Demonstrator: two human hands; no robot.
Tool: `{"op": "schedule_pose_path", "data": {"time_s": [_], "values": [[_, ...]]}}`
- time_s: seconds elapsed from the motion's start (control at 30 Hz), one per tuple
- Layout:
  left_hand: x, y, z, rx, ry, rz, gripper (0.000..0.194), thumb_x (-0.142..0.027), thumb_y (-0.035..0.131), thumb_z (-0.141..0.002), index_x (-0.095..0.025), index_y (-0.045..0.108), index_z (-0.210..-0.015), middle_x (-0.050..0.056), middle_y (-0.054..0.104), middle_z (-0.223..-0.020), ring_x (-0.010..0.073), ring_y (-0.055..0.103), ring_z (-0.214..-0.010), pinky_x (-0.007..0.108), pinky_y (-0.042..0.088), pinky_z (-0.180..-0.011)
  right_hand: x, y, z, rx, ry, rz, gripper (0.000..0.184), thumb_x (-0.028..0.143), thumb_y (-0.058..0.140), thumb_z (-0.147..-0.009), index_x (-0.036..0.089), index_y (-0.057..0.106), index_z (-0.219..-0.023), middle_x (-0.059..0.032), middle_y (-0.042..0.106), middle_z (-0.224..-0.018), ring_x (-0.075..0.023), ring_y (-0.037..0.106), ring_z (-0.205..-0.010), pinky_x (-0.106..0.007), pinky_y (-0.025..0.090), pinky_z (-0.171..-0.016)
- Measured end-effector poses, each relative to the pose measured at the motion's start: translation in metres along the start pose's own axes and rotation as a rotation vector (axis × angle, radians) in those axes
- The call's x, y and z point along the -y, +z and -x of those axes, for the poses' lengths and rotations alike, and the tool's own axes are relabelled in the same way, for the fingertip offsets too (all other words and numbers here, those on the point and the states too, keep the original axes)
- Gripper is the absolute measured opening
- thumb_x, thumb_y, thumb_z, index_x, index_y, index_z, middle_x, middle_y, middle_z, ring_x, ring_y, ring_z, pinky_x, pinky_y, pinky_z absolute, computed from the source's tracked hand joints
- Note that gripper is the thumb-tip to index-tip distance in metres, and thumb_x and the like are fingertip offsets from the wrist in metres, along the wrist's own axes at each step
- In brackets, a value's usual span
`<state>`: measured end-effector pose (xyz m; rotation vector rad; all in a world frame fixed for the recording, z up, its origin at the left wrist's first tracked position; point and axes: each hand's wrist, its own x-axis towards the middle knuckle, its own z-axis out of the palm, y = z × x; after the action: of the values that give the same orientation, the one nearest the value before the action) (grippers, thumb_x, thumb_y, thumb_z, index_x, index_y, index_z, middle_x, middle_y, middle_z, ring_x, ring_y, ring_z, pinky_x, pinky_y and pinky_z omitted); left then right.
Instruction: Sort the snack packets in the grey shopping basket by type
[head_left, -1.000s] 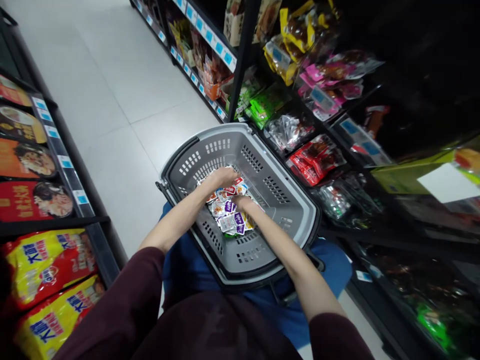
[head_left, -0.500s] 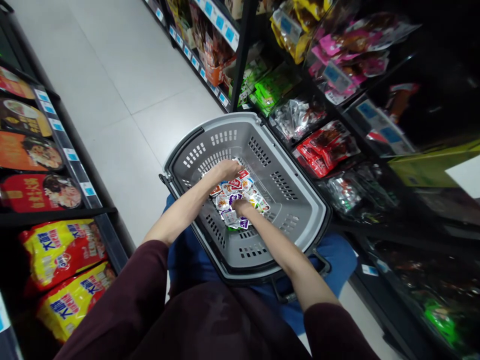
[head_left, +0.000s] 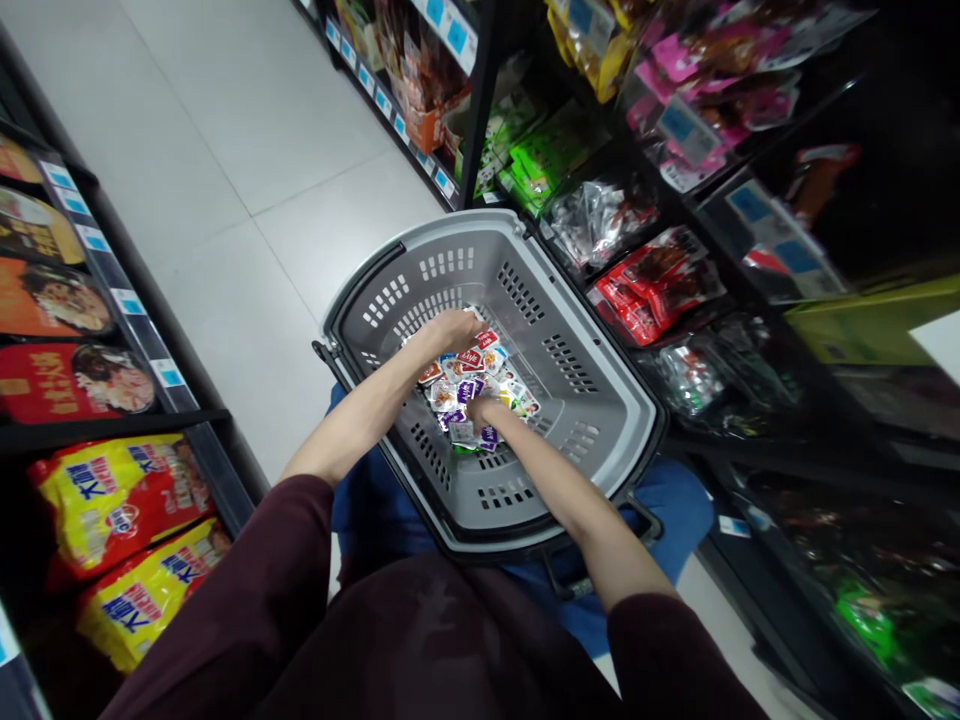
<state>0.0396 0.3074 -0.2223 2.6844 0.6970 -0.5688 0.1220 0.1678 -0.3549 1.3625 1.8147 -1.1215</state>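
Note:
A grey plastic shopping basket (head_left: 607, 470) with slotted walls rests on my blue-clad lap. Small snack packets (head_left: 468, 390) in red, white, purple and yellow lie heaped on its bottom. Over the far part of the heap, my left hand (head_left: 454, 330) is curled down, its fingertips hidden by the hand itself. My right hand (head_left: 486, 410) reaches into the near part, fingers bent in among purple and silvery packets. What either hand holds, if anything, is too small or hidden to make out.
Close on the right stands a black shelf with red packs (head_left: 656, 285) and green packs (head_left: 536, 170). The left shelf holds yellow and red bags (head_left: 120, 495) and boxed meals (head_left: 79, 380). Pale floor tiles (head_left: 202, 200) run between. The basket's black handle (head_left: 566, 585) hangs near my body.
The view has shifted slightly, so the shelves sit a little differently in the picture. Both hands stay in the basket among the packets, with only slight movement.

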Motion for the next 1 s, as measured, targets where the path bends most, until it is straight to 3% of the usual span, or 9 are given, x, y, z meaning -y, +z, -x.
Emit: {"op": "schedule_pose_path", "data": {"time_s": [0.1,0.27,0.47,0.57,0.67,0.8,0.9,1.0], "values": [[-0.001,-0.002,0.002,0.000,-0.006,-0.002,0.039,-0.027,0.048,-0.095,-0.012,0.065,-0.128,0.017,0.074,-0.100,0.0273,0.070,-0.099,0.033,0.049,-0.078,0.001,-0.001,0.000,0.078,0.060,0.046,0.047,0.022,0.089,-0.056,0.012,0.076,-0.101,-0.0175,0.076,-0.109,-0.0339,0.073,-0.101,-0.041,0.059,-0.086],[-0.002,-0.006,0.003,0.016,-0.010,0.000,0.042,-0.026,0.048,-0.095,-0.012,0.062,-0.132,0.018,0.074,-0.104,0.0275,0.070,-0.099,0.033,0.049,-0.076,-0.001,-0.012,0.011,0.102,0.059,0.042,0.049,0.025,0.088,-0.059,0.015,0.075,-0.106,-0.0141,0.075,-0.114,-0.0292,0.073,-0.102,-0.033,0.059,-0.083],[-0.001,-0.008,0.004,0.010,-0.007,-0.007,0.041,-0.022,0.047,-0.095,-0.011,0.062,-0.131,0.019,0.074,-0.107,0.0267,0.071,-0.098,0.033,0.050,-0.077,-0.021,-0.060,0.048,0.024,0.014,0.015,0.033,0.018,0.084,-0.064,0.015,0.076,-0.097,-0.0109,0.077,-0.101,-0.0264,0.074,-0.089,-0.029,0.057,-0.075],[0.001,-0.008,0.005,0.001,0.003,-0.010,0.039,-0.020,0.047,-0.094,-0.009,0.064,-0.127,0.018,0.074,-0.104,0.0246,0.071,-0.095,0.031,0.050,-0.077,-0.035,-0.088,0.081,-0.082,-0.024,0.001,0.032,0.016,0.080,-0.069,0.015,0.074,-0.101,-0.0086,0.076,-0.104,-0.0235,0.071,-0.092,-0.026,0.053,-0.076],[0.005,-0.007,0.004,-0.033,0.048,0.047,0.038,-0.023,0.048,-0.094,-0.009,0.065,-0.125,0.016,0.075,-0.101,0.0213,0.070,-0.094,0.028,0.048,-0.077,-0.051,-0.105,0.122,-0.303,-0.121,-0.080,0.026,0.017,0.076,-0.073,0.016,0.071,-0.099,-0.0047,0.075,-0.096,-0.0196,0.068,-0.086,-0.025,0.050,-0.074],[0.004,-0.008,0.003,-0.094,0.243,0.434,0.048,-0.042,0.034,-0.101,-0.012,0.066,-0.121,0.011,0.074,-0.109,0.0172,0.066,-0.092,0.026,0.047,-0.081,-0.068,-0.105,0.169,-0.535,-0.327,-0.495,0.022,0.023,0.075,-0.074,0.016,0.066,-0.092,-0.0013,0.071,-0.082,-0.0165,0.065,-0.074,-0.027,0.051,-0.070],[-0.002,-0.011,0.004,-0.043,0.403,0.721,0.054,-0.056,0.038,-0.097,-0.016,0.067,-0.119,0.007,0.074,-0.108,0.0169,0.065,-0.089,0.025,0.047,-0.078,-0.069,-0.098,0.179,-0.574,-0.450,-0.812,0.034,0.031,0.077,-0.072,0.017,0.064,-0.099,-0.0037,0.072,-0.088,-0.0191,0.067,-0.080,-0.032,0.054,-0.074],[-0.009,-0.012,0.003,-0.020,0.394,0.780,0.056,-0.061,0.062,-0.082,-0.017,0.069,-0.116,0.006,0.075,-0.101,0.0195,0.065,-0.084,0.028,0.046,-0.074,-0.065,-0.099,0.172,-0.732,-0.469,-0.893,0.041,0.030,0.080,-0.068,0.016,0.065,-0.104,-0.0031,0.071,-0.085,-0.0202,0.067,-0.079,-0.034,0.054,-0.076]]}}
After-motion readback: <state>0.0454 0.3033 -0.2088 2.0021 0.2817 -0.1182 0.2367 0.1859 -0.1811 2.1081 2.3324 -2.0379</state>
